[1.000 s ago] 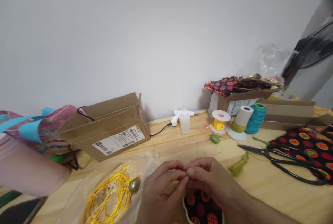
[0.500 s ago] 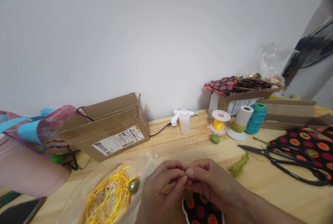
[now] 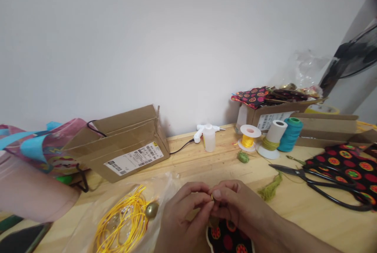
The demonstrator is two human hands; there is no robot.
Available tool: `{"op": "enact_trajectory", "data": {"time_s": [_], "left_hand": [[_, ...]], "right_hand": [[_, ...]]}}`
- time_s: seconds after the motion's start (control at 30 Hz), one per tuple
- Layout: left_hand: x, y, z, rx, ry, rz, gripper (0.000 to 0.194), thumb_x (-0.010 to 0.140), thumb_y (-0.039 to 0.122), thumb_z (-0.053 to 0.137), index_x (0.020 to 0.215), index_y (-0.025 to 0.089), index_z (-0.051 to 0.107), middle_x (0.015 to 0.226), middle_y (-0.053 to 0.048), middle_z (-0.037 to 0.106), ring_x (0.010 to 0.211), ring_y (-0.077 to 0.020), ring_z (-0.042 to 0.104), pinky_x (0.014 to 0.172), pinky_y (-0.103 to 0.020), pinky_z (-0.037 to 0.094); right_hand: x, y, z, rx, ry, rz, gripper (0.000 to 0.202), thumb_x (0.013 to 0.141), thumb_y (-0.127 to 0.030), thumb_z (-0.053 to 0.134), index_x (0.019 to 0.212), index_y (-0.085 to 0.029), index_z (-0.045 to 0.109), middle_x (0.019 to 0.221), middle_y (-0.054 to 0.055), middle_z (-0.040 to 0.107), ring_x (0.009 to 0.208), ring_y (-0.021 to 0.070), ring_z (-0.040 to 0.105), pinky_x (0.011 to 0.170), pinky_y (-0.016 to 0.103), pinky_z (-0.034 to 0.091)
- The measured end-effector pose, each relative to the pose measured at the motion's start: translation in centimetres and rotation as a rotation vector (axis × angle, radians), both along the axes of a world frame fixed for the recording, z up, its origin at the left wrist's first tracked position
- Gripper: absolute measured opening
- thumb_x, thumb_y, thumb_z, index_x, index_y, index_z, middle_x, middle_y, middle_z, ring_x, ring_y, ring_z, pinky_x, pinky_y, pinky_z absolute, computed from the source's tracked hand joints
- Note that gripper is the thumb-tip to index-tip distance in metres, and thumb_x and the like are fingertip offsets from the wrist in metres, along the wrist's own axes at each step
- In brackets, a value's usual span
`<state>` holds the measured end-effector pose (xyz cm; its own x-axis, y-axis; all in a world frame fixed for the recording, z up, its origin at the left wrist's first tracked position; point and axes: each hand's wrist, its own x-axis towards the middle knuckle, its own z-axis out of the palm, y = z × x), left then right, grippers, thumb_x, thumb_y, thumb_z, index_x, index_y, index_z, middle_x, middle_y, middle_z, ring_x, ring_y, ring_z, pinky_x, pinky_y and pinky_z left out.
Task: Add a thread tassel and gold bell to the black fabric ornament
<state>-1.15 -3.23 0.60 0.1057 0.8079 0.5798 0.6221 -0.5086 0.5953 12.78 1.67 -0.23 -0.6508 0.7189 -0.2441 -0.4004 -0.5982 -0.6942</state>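
Note:
Fingertip to fingertip, my left hand (image 3: 188,215) and my right hand (image 3: 240,206) are closed in a pinch at the front of the table. A tiny bit of yellow cord (image 3: 212,197) shows between them; the rest of it is hidden by the fingers. Just below lies a black fabric piece (image 3: 228,239) with red and orange round patterns and a pale edge, partly covered by my right hand. To the left, a clear plastic bag holds a bundle of yellow cords (image 3: 123,221) and a brass-coloured bell (image 3: 151,210).
Black scissors (image 3: 321,184) lie at right beside patterned fabric (image 3: 332,159) and a green tassel (image 3: 271,187). Behind stand a yellow cord spool (image 3: 247,141), a teal thread cone (image 3: 290,135) and a white bottle (image 3: 209,138). A cardboard box (image 3: 126,139) stands back left.
Both hands have shifted very slightly to the right, still pinched together. A little more yellow shows between the fingertips. Everything else stays where it was.

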Motion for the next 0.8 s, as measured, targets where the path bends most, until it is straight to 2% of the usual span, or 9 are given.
{"op": "enact_trajectory", "data": {"time_s": [0.33, 0.8], "left_hand": [[-0.24, -0.03, 0.35, 0.008, 0.017, 0.006, 0.015, 0.072, 0.007, 0.057, 0.077, 0.021, 0.060, 0.083, 0.000, 0.061, 0.076, -0.0103, 0.060, 0.066, -0.016, 0.047], [0.02, 0.09, 0.38, -0.018, 0.009, -0.035, 0.015, 0.073, 0.006, 0.055, 0.076, 0.020, 0.059, 0.082, -0.001, 0.060, 0.075, -0.0110, 0.059, 0.065, -0.017, 0.048]], "right_hand": [[0.07, -0.22, 0.80, -0.041, -0.003, -0.010, 0.011, 0.057, -0.019, 0.074, 0.061, -0.011, 0.066, 0.057, 0.001, 0.064, 0.055, 0.0075, 0.057, 0.063, 0.021, 0.047], [0.11, -0.19, 0.61, -0.022, -0.002, 0.002, 0.012, 0.057, -0.019, 0.071, 0.053, -0.011, 0.063, 0.053, 0.000, 0.059, 0.052, 0.0085, 0.054, 0.060, 0.023, 0.045]]}}
